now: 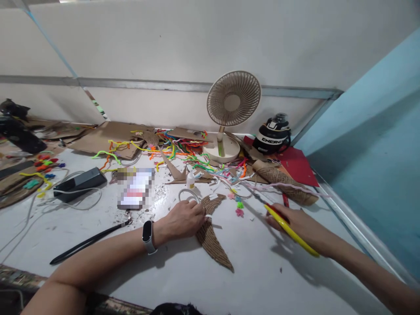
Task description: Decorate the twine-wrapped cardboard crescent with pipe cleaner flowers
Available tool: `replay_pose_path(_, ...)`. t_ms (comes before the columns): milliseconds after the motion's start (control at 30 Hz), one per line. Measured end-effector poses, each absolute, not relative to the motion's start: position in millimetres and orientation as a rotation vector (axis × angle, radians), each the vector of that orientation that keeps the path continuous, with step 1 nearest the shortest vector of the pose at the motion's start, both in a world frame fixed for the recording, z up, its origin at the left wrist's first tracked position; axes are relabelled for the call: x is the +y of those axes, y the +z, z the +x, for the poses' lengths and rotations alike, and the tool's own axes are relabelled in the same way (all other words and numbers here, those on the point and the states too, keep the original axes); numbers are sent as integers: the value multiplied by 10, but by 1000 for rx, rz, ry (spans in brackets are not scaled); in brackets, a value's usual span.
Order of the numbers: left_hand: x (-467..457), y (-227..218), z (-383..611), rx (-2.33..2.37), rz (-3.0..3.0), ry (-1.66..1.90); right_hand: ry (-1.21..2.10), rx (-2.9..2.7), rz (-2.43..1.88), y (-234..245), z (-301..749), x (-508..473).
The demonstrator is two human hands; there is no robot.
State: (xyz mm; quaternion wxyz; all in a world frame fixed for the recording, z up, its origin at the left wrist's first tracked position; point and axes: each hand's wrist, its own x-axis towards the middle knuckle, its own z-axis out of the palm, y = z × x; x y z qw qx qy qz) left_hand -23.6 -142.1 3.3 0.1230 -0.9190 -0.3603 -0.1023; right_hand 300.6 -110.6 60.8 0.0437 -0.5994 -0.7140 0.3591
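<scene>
My left hand [187, 218] has its fingers closed by the left edge of a crescent-shaped piece wrapped in brown twine [215, 245]. A whitish cord [187, 191] loops up from those fingers, and a short white end [208, 216] shows over the crescent; the fingertips are hidden. To the right, my right hand [292, 223] grips scissors with yellow and red handles [288, 232], raised above the table, their dark blades pointing up and left. Small pink, green and blue flower shapes [239, 212] lie between the two hands. Behind the crescent stands a small white glue bottle [190, 179].
A beige fan [233, 103], a black jug [272, 134] and a roll of twine [285, 183] stand or lie at the back. Colourful pipe cleaners [183, 146] and cardboard [108, 140] are heaped there. A phone [136, 188] and black power bank [80, 184] lie left.
</scene>
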Motion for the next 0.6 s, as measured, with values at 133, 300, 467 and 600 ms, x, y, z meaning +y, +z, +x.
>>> replay_pose_path(133,-1416,49,-240,-1051,-2683,-316,282,-2365,-2201,589,3215,-976)
replay_pose_path(300,-1394,74,-264,-1031,-2706,-304,71,-2423,-2275,501,3358,-1005)
replay_pose_path(467,-1381,107,-279,-1027,-2729,-309,-126,-2595,-2022,538,3284,-1022)
replay_pose_path(600,-1385,126,-278,-1056,-2725,-314,-92,-2763,-1241,526,2837,-971)
